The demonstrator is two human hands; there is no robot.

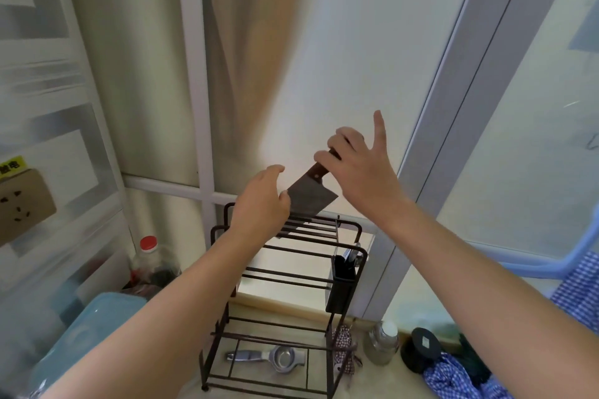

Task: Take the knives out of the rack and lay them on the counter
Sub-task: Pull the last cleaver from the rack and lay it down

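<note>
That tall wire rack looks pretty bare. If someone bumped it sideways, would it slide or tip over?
The rack is thin open wire, so it is probably light and would likely shift easily. It stands tall on a narrow base, and the black holder hangs on one side near the top, so a high shove might tip it.

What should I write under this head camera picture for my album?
Right hand lifts a cleaver from the rack.
</note>
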